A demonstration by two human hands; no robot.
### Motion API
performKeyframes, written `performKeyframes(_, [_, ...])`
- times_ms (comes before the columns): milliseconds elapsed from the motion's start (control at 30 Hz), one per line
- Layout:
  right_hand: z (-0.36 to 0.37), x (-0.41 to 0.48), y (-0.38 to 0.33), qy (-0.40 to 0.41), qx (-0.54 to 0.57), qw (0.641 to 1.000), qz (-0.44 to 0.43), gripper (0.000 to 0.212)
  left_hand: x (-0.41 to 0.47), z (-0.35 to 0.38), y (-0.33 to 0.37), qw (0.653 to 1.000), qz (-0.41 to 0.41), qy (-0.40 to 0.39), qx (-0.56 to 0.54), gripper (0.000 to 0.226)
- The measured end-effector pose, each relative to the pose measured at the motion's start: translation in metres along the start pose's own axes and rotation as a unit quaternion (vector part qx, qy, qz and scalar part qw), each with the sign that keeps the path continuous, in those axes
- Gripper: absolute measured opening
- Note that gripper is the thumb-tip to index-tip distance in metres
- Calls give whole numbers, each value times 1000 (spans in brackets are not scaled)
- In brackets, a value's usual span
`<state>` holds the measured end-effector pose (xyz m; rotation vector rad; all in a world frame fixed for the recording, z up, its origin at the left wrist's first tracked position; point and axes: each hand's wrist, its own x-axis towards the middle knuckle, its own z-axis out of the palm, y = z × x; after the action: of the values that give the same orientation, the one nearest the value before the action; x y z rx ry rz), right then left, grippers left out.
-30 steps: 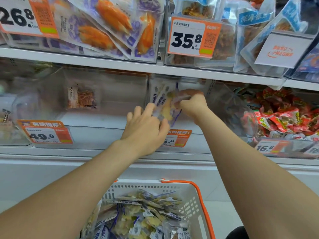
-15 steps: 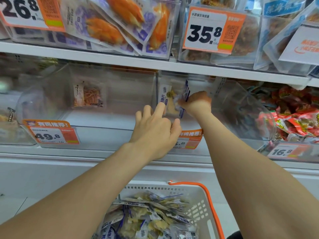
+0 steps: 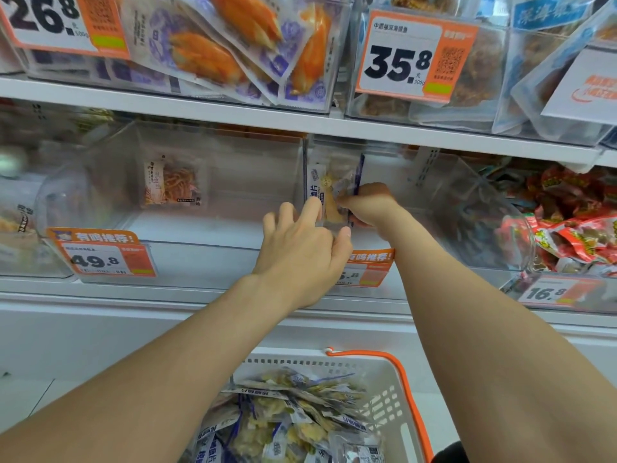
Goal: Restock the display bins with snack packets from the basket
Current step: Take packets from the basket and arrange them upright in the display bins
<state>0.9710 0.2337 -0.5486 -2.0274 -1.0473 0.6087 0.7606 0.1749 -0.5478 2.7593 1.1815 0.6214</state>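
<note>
Now — packet [image 3: 329, 195] straightened upright at left wall of bin [image 3: 474, 208] | right hand [image 3: 372, 203] pinches it | left hand [image 3: 300, 248] fingers straight, steadying | release next

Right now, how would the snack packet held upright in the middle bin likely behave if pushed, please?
Probably floppy: the snack packet is thin clear film, pinched by the right hand, touched by the left hand. Standing on its narrow edge, it likely tips if released. It looks light, holding flat dried pieces.

The left hand [image 3: 300, 255] hides the first digits on the price tag [image 3: 370, 267].
</note>
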Motion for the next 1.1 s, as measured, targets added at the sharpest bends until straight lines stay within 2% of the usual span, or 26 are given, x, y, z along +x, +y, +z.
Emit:
performKeyframes(133, [-1, -2, 4, -15, -8, 1000, 1, 16, -2, -1, 1, 1000, -3, -6, 5, 56])
performKeyframes(267, [-4, -6, 5, -22, -15, 999, 24, 30, -6, -4, 2, 1000, 0, -13, 15, 69])
performKeyframes(433, [-6, -8, 5, -21, -110, 993, 37, 53, -9, -8, 4, 999, 5, -23, 24, 74])
performKeyframes(600, [-12, -3, 2, 21, -138, 990, 14, 42, -10, -5, 2, 999, 9, -14, 30, 70])
performKeyframes(700, [-9, 0, -6, 56, -201, 978, -5, 42, -8, -4, 1, 1000, 11, -10, 24, 64])
performKeyframes(900, [-8, 12, -13, 88, -248, 965, -20, 50, -5, 1, -3, 999, 17, -4, 36, 76])
performKeyframes(1000, [-5, 20, -11, 106, -203, 973, -4, 47, -2, 4, -2, 999, 10, 8, 32, 75])
performKeyframes(1033, [-4, 22, -11, 112, -184, 977, 5, 51, -2, 4, -1, 999, 7, 12, 32, 78])
performKeyframes(1100, [-2, 27, -10, 112, -144, 983, 34, 72, -2, 5, 0, 999, 4, 18, 34, 81])
